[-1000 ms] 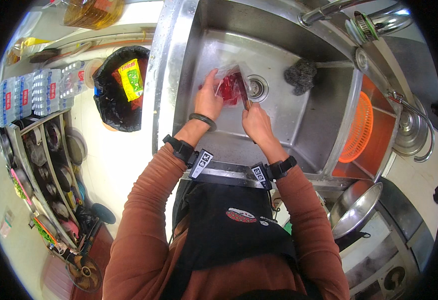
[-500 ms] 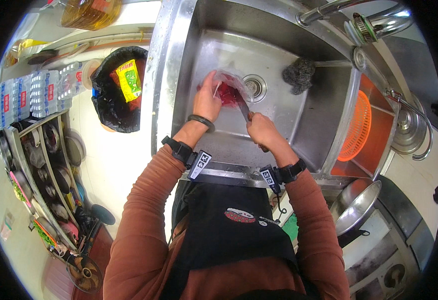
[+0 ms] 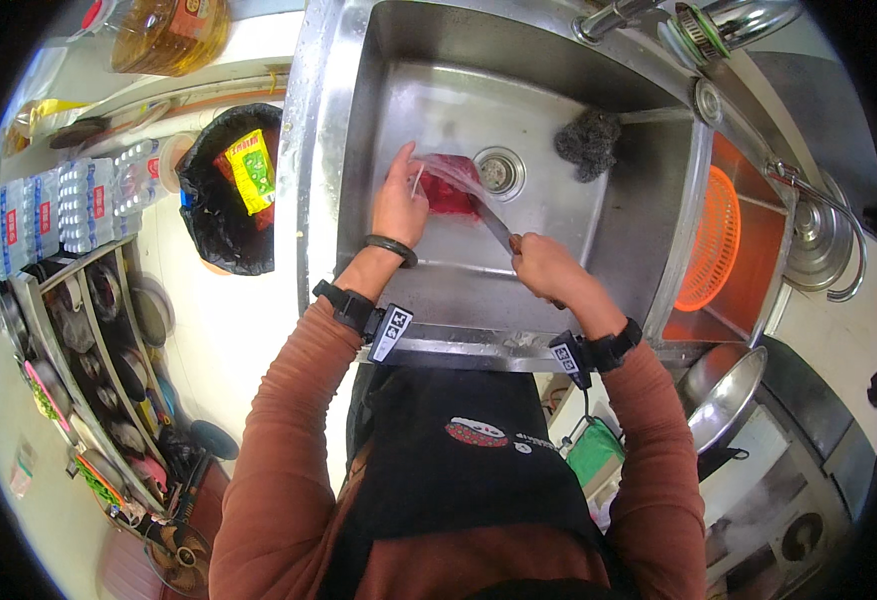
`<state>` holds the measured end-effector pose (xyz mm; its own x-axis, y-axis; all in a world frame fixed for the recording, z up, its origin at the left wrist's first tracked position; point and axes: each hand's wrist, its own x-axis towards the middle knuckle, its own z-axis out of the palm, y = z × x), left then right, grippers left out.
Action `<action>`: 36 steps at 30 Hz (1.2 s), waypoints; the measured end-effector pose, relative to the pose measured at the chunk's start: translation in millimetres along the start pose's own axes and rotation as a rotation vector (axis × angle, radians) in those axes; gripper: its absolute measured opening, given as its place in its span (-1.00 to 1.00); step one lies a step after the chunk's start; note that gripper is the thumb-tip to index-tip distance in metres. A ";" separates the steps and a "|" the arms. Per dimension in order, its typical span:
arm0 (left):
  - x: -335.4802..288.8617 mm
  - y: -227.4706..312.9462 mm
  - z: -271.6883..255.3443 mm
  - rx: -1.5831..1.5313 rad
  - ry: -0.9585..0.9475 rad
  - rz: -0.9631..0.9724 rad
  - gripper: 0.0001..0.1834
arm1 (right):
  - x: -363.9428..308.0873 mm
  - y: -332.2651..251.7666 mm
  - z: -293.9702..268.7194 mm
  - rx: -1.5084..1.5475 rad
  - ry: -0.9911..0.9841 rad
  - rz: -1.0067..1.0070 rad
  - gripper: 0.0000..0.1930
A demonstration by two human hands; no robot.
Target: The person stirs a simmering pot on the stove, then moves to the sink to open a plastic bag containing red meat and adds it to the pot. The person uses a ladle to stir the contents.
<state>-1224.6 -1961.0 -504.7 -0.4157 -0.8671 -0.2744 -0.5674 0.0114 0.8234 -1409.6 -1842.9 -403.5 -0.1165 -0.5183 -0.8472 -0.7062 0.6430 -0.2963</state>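
Observation:
Over the steel sink (image 3: 538, 100), my left hand (image 3: 398, 208) is closed on the edge of a clear plastic bag (image 3: 458, 168). Dark red contents that look like raw meat (image 3: 450, 193) show through the plastic. My right hand (image 3: 546, 266) is wrapped round the handle of a knife (image 3: 495, 224). Its blade slants up and left, with the tip at the bag's lower right side. Whether the tip is inside the bag or only against it, I cannot tell.
A dark scouring pad (image 3: 586, 146) lies right of the drain (image 3: 499, 173). An orange basket (image 3: 715, 240) stands in the right-hand compartment. Faucet pipes (image 3: 703, 35) overhang the back corner. Left of the sink is a black-lined bin (image 3: 201, 215) with a yellow packet (image 3: 251, 172).
My right hand has moved right and slightly nearer, drawing the knife back so that more blade shows. The bag lies flatter, and my left hand still holds it.

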 end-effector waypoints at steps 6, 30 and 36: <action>-4.4 3.0 -12.8 -0.053 -0.002 -0.051 -0.23 | -0.9 9.6 8.0 -0.334 0.346 -0.423 -0.82; -2.2 11.2 -11.8 0.056 0.021 -0.016 -0.17 | 64.8 41.8 -21.8 -0.524 0.312 -0.463 -0.88; -3.6 19.9 -9.0 0.099 0.011 0.016 -0.17 | 47.4 41.5 -25.3 -0.612 0.401 -0.403 -0.86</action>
<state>-1228.0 -1962.1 -482.8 -0.4175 -0.8720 -0.2555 -0.6286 0.0742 0.7741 -1462.1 -1855.0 -444.8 0.0683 -0.8789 -0.4722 -0.9882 0.0056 -0.1533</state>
